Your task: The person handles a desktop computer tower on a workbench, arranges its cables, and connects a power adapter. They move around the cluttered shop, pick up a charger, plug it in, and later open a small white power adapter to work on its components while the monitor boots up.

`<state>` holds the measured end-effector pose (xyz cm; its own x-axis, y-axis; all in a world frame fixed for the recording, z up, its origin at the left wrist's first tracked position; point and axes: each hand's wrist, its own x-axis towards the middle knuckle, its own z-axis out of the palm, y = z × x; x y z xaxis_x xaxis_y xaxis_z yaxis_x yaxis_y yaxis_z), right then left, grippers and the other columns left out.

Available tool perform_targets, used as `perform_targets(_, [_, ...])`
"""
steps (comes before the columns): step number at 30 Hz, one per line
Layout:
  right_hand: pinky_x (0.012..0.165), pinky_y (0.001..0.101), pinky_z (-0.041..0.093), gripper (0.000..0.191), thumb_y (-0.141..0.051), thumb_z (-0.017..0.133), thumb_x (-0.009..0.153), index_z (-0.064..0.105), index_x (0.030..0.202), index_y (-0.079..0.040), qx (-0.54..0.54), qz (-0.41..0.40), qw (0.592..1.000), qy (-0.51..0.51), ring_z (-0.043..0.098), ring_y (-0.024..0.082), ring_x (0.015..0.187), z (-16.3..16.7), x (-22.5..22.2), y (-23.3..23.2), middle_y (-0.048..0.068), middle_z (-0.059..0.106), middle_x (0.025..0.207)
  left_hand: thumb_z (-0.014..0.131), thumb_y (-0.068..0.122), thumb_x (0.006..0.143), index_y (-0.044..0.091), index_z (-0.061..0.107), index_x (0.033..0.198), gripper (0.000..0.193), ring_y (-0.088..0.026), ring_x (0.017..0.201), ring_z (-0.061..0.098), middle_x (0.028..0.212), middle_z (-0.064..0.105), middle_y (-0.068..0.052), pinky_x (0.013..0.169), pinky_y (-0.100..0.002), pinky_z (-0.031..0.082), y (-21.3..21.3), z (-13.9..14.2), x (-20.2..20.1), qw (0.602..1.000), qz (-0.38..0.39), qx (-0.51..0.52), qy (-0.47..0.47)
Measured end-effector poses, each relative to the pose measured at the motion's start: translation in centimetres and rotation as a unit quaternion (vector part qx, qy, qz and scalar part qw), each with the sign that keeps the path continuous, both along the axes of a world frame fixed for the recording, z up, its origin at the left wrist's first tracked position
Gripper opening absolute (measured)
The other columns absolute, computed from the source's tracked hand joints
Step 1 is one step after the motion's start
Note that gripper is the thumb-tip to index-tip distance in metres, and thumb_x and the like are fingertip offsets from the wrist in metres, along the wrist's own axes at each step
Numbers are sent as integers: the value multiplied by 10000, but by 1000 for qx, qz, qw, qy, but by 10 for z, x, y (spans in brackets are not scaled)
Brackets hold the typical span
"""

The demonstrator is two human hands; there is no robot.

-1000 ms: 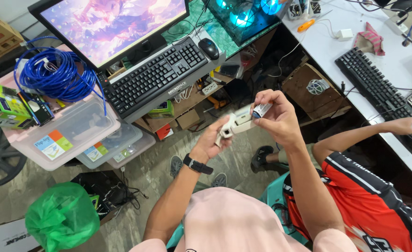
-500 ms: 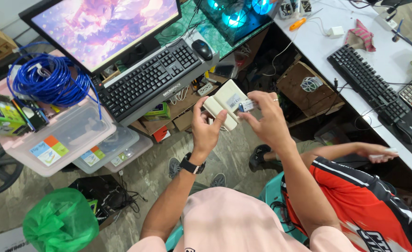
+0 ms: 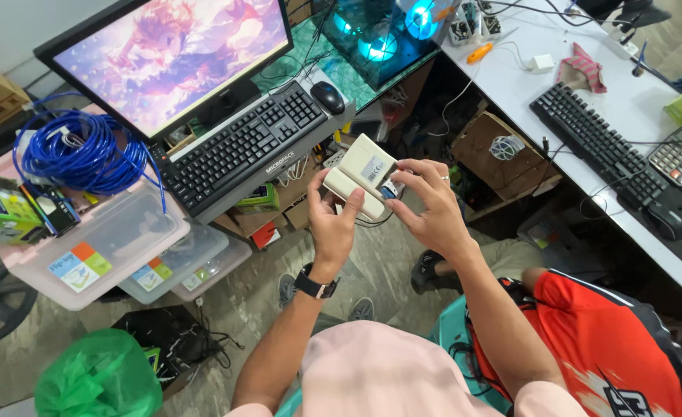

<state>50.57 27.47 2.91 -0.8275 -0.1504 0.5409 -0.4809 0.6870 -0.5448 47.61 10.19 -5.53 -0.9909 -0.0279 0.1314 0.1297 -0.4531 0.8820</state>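
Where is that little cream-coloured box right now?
In the head view, the cream box sits mid-frame, held between the left hand and right hand, just below the black keyboard.

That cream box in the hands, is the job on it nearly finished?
Only partway, it seems. The cream box is already off the desk and held up in both hands. The left hand grips it from below, while the right hand has its fingers at the end, by a small blue part. A thin black wire hangs loose under it, so nothing looks joined up yet.
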Motion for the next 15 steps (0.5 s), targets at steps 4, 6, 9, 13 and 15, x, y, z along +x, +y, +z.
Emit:
perform_targets(4, [1011, 416, 477, 330, -111, 796, 864, 720, 1182, -70, -43, 18, 999, -26, 525, 327, 1254, -7, 0, 4, 156, 555, 1427, 733, 78, 945, -4, 384, 1446, 616, -172, 1113, 659, 1276, 636, -142, 901, -320, 586, -6, 10, -4, 994, -33, 98, -19])
perform_targets(6, [1015, 394, 497, 288, -95, 773, 901, 731, 1186, -81, -92, 25, 993, -63, 560, 286, 1244, -14, -2, 6, 137, 556, 1457, 733, 72, 942, -3, 391, 1458, 623, -165, 1070, 664, 1243, 654, -143, 863, -311, 582, -9, 15, -5, 996, -41, 78, -19])
perform_targets(9, [1068, 371, 504, 330, -67, 755, 949, 672, 1268, -76, -215, 57, 967, -120, 588, 216, 1246, -26, -6, 11, 87, 562, 1459, 733, 70, 940, 4, 394, 1476, 638, -150, 1006, 667, 1189, 682, -141, 822, -298, 580, -13, 22, -2, 999, -44, 29, -6])
perform_targets(13, [1090, 352, 488, 568, -35, 743, 949, 483, 1454, -45, -394, 115, 890, -197, 543, 194, 1285, -36, -12, 13, 95, 526, 1418, 739, 69, 954, 9, 397, 1496, 644, -143, 985, 676, 1145, 699, -142, 839, -285, 567, -17, 31, 2, 998, -33, -41, 41])
perform_targets(15, [1080, 350, 496, 611, -36, 731, 947, 446, 1487, -49, -424, 110, 869, -231, 558, 195, 1281, -36, -12, 13, 106, 546, 1402, 740, 73, 958, 11, 403, 1506, 646, -143, 966, 673, 1125, 713, -147, 822, -282, 551, -18, 35, 2, 996, -32, -72, 42])
